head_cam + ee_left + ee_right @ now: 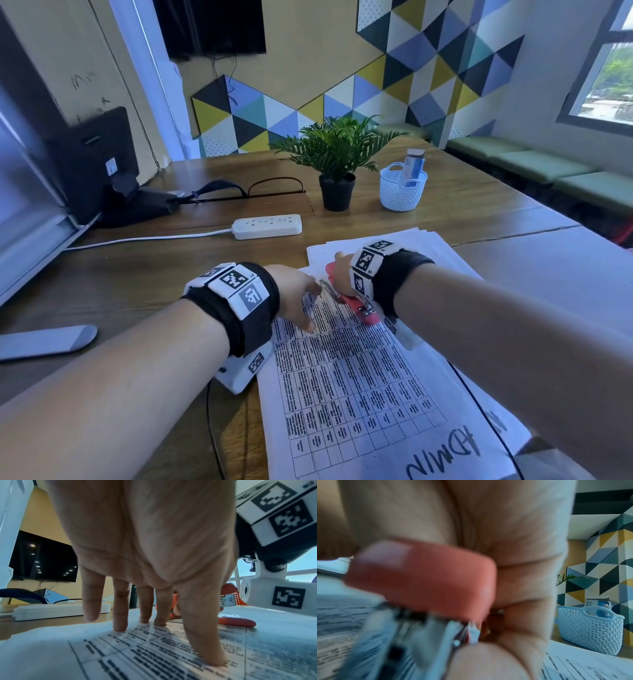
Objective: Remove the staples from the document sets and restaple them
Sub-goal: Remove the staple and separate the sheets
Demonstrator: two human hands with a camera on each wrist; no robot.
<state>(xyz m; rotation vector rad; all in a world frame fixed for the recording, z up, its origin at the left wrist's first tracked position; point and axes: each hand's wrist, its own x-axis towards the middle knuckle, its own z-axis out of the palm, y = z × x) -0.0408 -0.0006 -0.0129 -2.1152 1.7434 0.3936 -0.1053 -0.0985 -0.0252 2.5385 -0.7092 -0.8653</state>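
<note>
The left hand (297, 297) lies on the top printed document (352, 370), a sheet with a table of small text, its fingers (205, 635) straight and spread, the tips pressing the paper flat near the upper left corner of the sheet. This grip holds nothing; it only bears down on the page. In the left wrist view the thumb and at least 3 fingertips touch the sheet, while the little finger seems to hang just off its edge.

The right hand (342, 274) is wrapped around a red stapler (356, 301), thumb below and fingers curled over the red top, as the right wrist view shows, though that view is blurred. The stapler lies slantwise over the far part of the same sheet, just beside the left fingertips, with its metal hinge end pointing toward the person. In the left wrist view its red base rests on the paper and the upper arm stands raised above it. Whether the paper corner sits between the 2 arms cannot be told.

The document lies on top of a loose stack of papers (445, 250) on the wooden worktop (137, 274). Handwritten letters show on the near end of the top sheet.

Farther back stand a white power strip (267, 226), a small potted plant (337, 161) and a white mesh basket (402, 192) holding a blue and white box (412, 164). A dark monitor stand (113, 178) is at the left.
</note>
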